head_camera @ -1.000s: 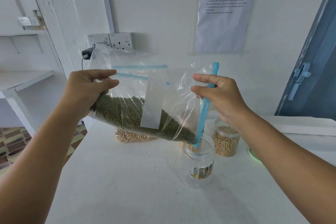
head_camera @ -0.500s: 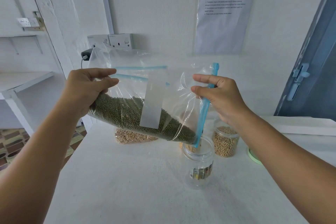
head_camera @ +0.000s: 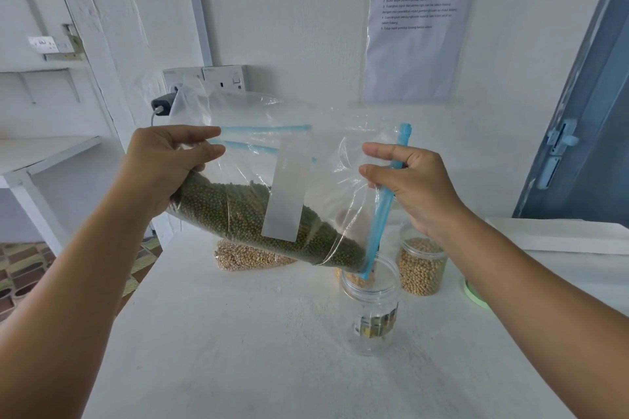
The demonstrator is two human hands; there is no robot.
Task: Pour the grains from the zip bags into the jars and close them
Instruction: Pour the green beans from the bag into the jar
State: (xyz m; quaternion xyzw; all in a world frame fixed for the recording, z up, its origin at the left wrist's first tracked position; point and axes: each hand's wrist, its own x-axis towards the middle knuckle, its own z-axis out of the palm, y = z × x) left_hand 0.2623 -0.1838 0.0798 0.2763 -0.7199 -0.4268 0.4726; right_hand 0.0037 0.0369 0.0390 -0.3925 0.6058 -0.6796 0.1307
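Clear zip bag [head_camera: 306, 160] — both hands [head_camera: 163, 167] [head_camera: 412, 187] pinch it.

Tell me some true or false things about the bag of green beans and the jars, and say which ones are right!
1. Both hands hold the clear plastic zip bag of small green beans. True: the left hand grips one end and the right hand pinches the blue zip edge.
2. The clear plastic jar with the paper label is already full of green beans. False: no green beans show in it.
3. The bag's low corner points into that jar's mouth. True.
4. The second clear jar behind holds green beans. False: it holds tan grains.
5. The labelled jar has its lid on. False: its mouth is open.
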